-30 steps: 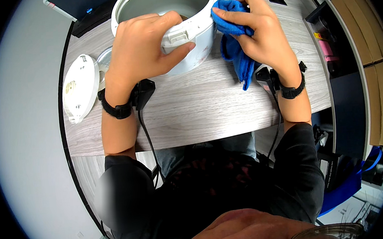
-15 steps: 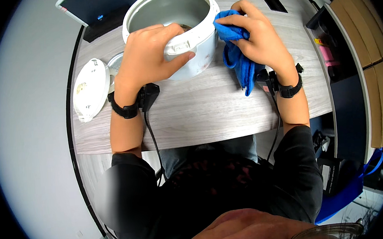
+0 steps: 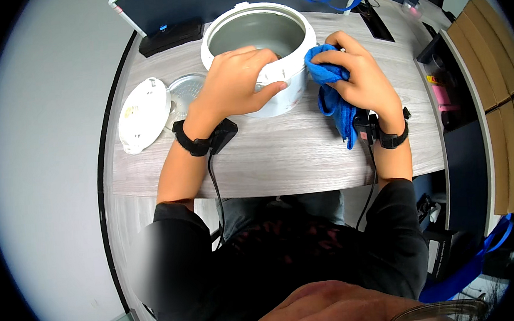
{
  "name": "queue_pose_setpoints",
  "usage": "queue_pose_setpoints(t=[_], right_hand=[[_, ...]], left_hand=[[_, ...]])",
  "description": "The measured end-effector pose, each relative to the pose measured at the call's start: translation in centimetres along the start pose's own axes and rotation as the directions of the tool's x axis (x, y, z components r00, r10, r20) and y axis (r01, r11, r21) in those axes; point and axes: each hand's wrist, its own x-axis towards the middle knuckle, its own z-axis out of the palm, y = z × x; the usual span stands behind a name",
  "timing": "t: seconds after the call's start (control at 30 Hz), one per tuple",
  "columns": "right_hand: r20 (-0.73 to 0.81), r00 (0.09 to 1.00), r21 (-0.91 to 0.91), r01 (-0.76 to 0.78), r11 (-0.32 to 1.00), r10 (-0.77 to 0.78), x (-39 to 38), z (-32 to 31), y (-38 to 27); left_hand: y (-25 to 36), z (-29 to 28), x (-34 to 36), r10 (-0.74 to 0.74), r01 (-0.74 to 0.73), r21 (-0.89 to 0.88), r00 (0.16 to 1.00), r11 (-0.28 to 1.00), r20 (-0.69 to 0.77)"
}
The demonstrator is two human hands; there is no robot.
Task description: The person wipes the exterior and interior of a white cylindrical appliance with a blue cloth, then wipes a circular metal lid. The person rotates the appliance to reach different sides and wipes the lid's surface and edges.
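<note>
Two separate pieces lie at the left end of the desk [image 3: 292, 164]: a white oval lid [image 3: 143, 115] and, close against it, a round silvery disc [image 3: 185, 89]. Behind them I see a long black box [image 3: 170, 40]. Next comes the person's left hand [image 3: 233, 82], clamped on the near rim of a white pot [image 3: 310, 42], fingers over the edge, thumb against the outer wall. The pot stands upright on the desk, open at the top, grey inside. Against its right edge is a bunched blue cloth [image 3: 326, 72], gripped between the fingers and thumb of the right hand [image 3: 362, 77], one end trailing toward the person. Farther right, brown cardboard boxes [image 3: 504, 157] are stacked.
</note>
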Motion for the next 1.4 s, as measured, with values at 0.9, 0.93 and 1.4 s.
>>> queue_pose_setpoints(t=[0.9, 0.93, 1.4], right_hand=[[-0.064, 0.998, -0.155, -0.001, 0.988, -0.009, 1.7, 0.5, -0.6], [-0.045, 0.999, -0.182, -0.003, 0.983, -0.005, 1.5, 0.7, -0.6], [0.032, 0.999, -0.223, -0.018, 0.975, 0.025, 0.3, 0.7, -1.4]], left_hand=[[-13.9, -5.7, 2.8, -0.313, 0.236, -0.218, 0.829, 0.947, -0.464], [-14.4, -5.5, 2.5, -0.335, 0.278, -0.196, 0.854, 0.940, -0.397], [-6.1, -4.1, 0.2, -0.213, 0.208, -0.071, 0.975, 0.976, -0.069]])
